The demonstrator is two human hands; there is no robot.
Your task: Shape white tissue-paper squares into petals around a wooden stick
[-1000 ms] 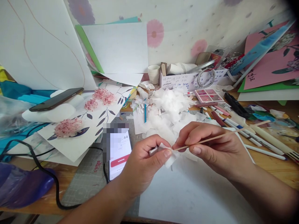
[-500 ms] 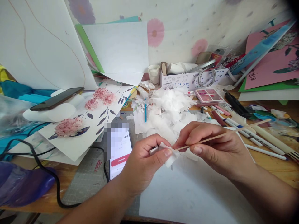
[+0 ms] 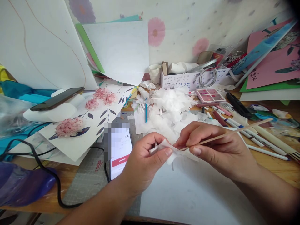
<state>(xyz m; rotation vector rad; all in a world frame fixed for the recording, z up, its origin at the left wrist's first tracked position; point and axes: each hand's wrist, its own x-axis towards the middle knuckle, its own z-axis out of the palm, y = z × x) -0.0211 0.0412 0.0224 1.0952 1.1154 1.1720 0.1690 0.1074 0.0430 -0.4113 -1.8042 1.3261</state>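
Observation:
My left hand (image 3: 147, 159) pinches a small piece of white tissue paper (image 3: 172, 156) between thumb and forefinger. My right hand (image 3: 211, 147) is closed around a thin wooden stick (image 3: 239, 129), thumb against fingers, and its fingertips are close beside the tissue. The stick slants from the tissue up to the right, past the back of the hand. Its lower tip lies at the tissue's right edge; whether it touches is hard to make out. Just behind the hands lies a loose heap of white tissue pieces (image 3: 168, 103). A white sheet (image 3: 182, 193) lies beneath them.
A phone (image 3: 120, 153) with a lit screen lies on a grey cutting mat (image 3: 86, 178), left of my hands. Markers (image 3: 257, 139) and a pink palette (image 3: 210, 95) are at the right. Pink flower pictures (image 3: 93, 125), a black cable (image 3: 58, 193) and paper cups (image 3: 154, 74) stand around.
The tissue in my left hand has turned slightly and its upper edge now stands higher. The stick's tip has shifted a little to the right. Both hands have hardly moved.

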